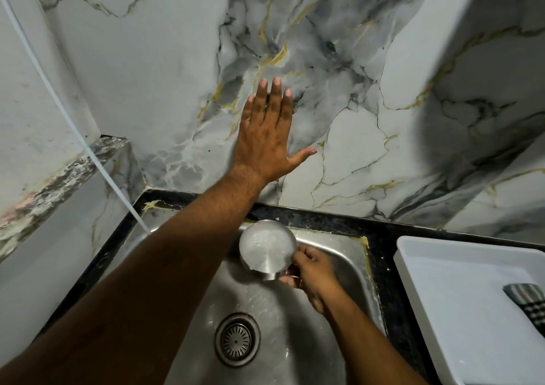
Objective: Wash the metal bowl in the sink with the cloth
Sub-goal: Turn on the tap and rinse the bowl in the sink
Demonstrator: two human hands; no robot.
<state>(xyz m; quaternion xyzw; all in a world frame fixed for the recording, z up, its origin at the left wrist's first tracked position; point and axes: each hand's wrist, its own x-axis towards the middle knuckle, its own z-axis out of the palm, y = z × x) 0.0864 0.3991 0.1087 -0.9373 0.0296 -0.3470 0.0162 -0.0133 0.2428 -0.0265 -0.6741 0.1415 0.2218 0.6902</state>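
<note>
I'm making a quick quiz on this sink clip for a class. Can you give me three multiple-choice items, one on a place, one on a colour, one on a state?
1. Where does the checked cloth lie?
A. in the sink
B. in the white tray right of the sink
C. in the left hand

2. What colour is the counter rim round the sink?
A. black
B. red
C. pale wood

3. What is the left hand doing?
A. gripping the bowl
B. scrubbing with the cloth
C. raised open toward the marble wall, holding nothing

Answers:
1 B: the cloth rests at the right end of the white tray, away from both hands.
2 A: the rim is dark and speckled.
3 C: its fingers are spread flat, while the right hand holds the metal bowl over the sink.
</note>
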